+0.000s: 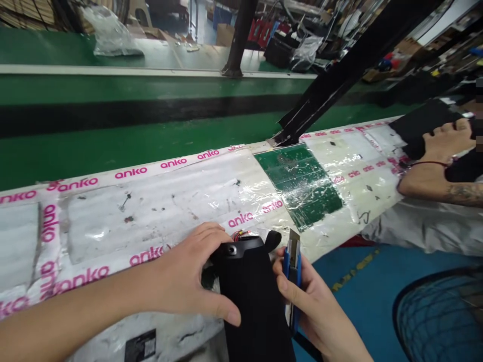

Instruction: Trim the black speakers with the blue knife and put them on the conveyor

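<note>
A long black fabric-covered case (251,296) with a smooth end cap lies at the table's near edge, pointing away from me. Thin coloured wires (241,235) poke out at its far end, and a small black strap loop (273,240) sticks out at that end's right corner. My left hand (192,281) grips the case from the left, thumb across its top; the fingertips are hidden behind it. In my right hand (302,291) is a blue utility knife (293,259), its blade end pointing up, close to the case's right side.
Plastic sheeting with pink-printed tape (151,211) covers the work table. A green conveyor belt (169,120) runs behind, with a dark slanted post (339,80) on the right. Another person's hand (447,143) rests on black material. A mesh basket (441,311) stands lower right.
</note>
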